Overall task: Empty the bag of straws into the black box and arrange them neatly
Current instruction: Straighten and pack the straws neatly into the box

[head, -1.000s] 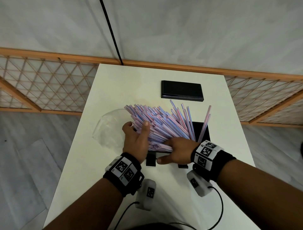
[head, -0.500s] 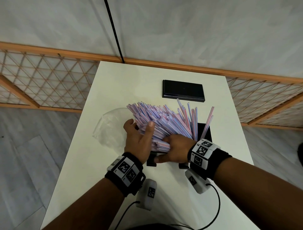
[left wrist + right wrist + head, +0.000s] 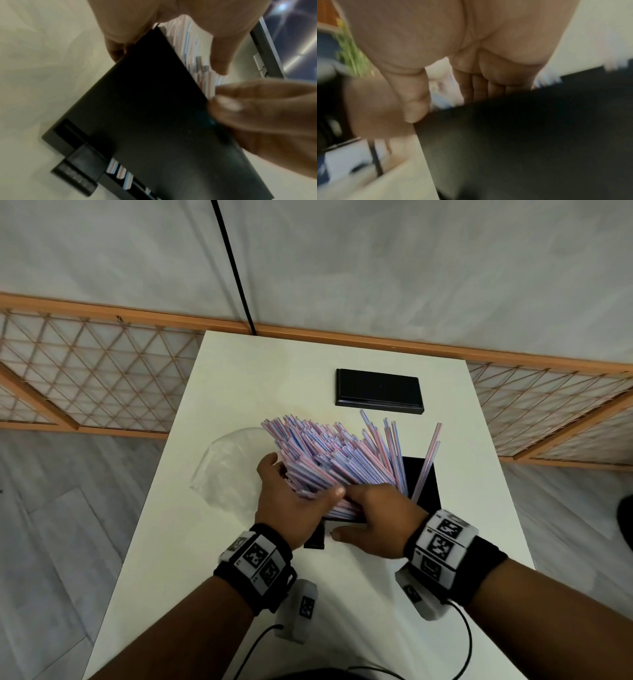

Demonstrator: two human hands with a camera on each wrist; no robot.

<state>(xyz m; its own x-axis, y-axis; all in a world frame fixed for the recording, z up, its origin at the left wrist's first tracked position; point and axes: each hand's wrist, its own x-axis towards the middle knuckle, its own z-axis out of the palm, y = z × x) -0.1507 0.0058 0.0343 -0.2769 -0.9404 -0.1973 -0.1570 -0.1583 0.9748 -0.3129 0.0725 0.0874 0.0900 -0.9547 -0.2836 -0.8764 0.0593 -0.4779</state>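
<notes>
A thick bundle of pink, blue and white straws [image 3: 335, 453] leans to the left out of the black box [image 3: 426, 484] in the head view, with a few straws standing apart at the right. My left hand [image 3: 298, 491] grips the bundle low on its left side, thumb laid across it. My right hand [image 3: 356, 513] holds the straws' lower ends at the box's near wall, fingers over them and thumb outside. The left wrist view shows the box wall [image 3: 145, 115] and straws [image 3: 193, 44] above it. The empty clear bag [image 3: 226, 470] lies to the left.
The flat black lid [image 3: 378, 392] lies at the back of the white table [image 3: 239, 577]. A black tab [image 3: 315, 537] juts from the box's near left corner. Wooden lattice panels [image 3: 102, 385] and a pale wall stand behind the table.
My left thumb has slid down and right along the bundle until it meets my right index finger. The straws and the box have hardly shifted.
</notes>
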